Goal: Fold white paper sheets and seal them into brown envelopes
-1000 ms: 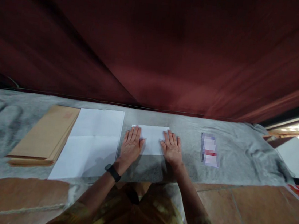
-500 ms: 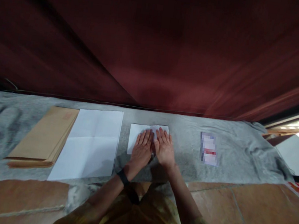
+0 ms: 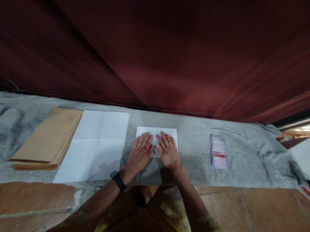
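We rested the left hand (image 3: 141,154) and right hand (image 3: 169,152) flat on the small paper (image 3: 158,130), fingers (image 3: 146,139) straight and slightly spread; it lay on grey cloth (image 3: 193,146), right of the large sheets (image 3: 96,148).

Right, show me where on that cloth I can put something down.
The widest bare grey cloth lies right of the blurred slip, wrinkling farther along. Another patch sits between the slip and the small white paper under left hand and right hand. Left is crowded: brown envelopes meet large white sheets, leaving a narrow strip beside that paper.
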Action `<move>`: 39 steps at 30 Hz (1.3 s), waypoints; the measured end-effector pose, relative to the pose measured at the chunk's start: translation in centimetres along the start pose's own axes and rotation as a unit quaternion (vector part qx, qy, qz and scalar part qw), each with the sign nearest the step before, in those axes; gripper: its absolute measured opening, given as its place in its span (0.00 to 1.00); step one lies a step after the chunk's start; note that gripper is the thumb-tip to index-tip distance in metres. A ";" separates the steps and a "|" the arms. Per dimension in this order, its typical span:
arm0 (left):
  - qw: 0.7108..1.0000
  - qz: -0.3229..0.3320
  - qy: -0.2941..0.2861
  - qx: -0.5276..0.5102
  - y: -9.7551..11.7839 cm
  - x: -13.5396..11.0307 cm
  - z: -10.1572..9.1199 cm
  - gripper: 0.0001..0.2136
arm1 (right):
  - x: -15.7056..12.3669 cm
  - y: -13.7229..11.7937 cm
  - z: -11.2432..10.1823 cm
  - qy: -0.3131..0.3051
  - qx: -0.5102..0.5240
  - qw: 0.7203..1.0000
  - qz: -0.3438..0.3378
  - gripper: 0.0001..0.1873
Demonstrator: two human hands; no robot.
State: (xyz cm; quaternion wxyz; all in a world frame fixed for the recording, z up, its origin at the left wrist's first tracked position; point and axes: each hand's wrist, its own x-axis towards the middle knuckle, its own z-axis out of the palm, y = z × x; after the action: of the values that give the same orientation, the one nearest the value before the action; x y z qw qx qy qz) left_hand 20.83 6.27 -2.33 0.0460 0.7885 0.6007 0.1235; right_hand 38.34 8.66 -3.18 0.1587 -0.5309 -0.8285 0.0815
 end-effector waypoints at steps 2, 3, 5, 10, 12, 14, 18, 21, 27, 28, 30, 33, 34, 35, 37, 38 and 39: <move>1.000 -0.010 0.004 -0.006 -0.5 -0.2 -0.1 0.26 | -0.4 0.7 -0.1 0.001 -0.015 1.000 0.007 0.26; 1.000 -0.014 0.005 -0.008 -0.8 -0.4 -0.1 0.26 | -0.6 1.1 -0.2 0.001 -0.023 1.000 0.012 0.27; 1.000 -0.020 0.009 -0.011 -1.3 -0.6 -0.2 0.27 | -1.1 1.8 -0.3 0.003 -0.036 0.999 0.021 0.27; 0.999 -0.034 0.022 -0.011 -1.9 -1.1 0.0 0.27 | -2.3 3.3 -0.7 0.013 -0.057 0.997 0.040 0.27; 0.999 -0.036 0.028 -0.010 -2.0 -1.2 0.1 0.27 | -2.8 3.9 -1.0 0.014 -0.064 0.997 0.046 0.27; 0.999 -0.042 0.034 -0.009 -2.1 -1.3 0.0 0.27 | -3.2 4.3 -1.2 0.013 -0.071 0.996 0.054 0.27; 0.998 -0.052 0.034 -0.006 -2.2 -1.6 -0.2 0.27 | -3.7 4.7 -1.6 0.007 -0.083 0.994 0.065 0.27; 0.998 -0.059 0.038 -0.006 -2.1 -1.6 -0.3 0.27 | -3.8 4.7 -1.8 0.003 -0.085 0.994 0.068 0.27; 0.998 -0.036 0.044 -0.015 -1.2 -1.5 -0.9 0.26 | -3.8 4.7 -2.1 -0.003 -0.070 0.995 0.077 0.27; 0.999 -0.024 0.041 -0.018 -0.9 -1.5 -0.9 0.26 | -3.8 4.6 -2.2 -0.001 -0.064 0.995 0.081 0.27; 0.999 0.000 0.033 -0.022 -0.2 -1.4 -1.0 0.26 | -3.6 4.1 -2.3 0.008 -0.052 0.995 0.087 0.28; 0.999 0.014 0.021 -0.020 1.0 -0.9 -0.8 0.26 | -2.7 2.5 -2.4 0.021 -0.022 0.997 0.077 0.28; 1.000 0.011 0.016 -0.017 1.3 -0.6 -0.7 0.26 | -2.2 1.8 -2.3 0.023 -0.008 0.997 0.067 0.28; 1.000 0.007 0.009 -0.013 1.6 -0.2 -0.6 0.26 | -1.7 1.0 -2.1 0.023 0.007 0.998 0.054 0.28; 1.000 -0.001 -0.008 -0.007 1.9 0.6 -0.4 0.27 | -0.6 -0.5 -1.6 0.018 0.028 0.999 0.026 0.27; 1.000 -0.002 -0.018 -0.005 1.9 1.0 -0.3 0.27 | -0.2 -1.1 -1.3 0.015 0.033 0.999 0.017 0.27; 1.000 -0.002 -0.029 -0.004 1.9 1.3 -0.3 0.27 | 0.2 -1.5 -1.0 0.011 0.037 0.999 0.010 0.27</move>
State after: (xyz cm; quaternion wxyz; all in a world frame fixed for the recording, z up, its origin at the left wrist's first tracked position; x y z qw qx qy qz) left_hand 22.85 7.00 -1.48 0.0669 0.7901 0.6006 0.1029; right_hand 37.31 8.19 -1.71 0.1867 -0.5335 -0.8178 0.1079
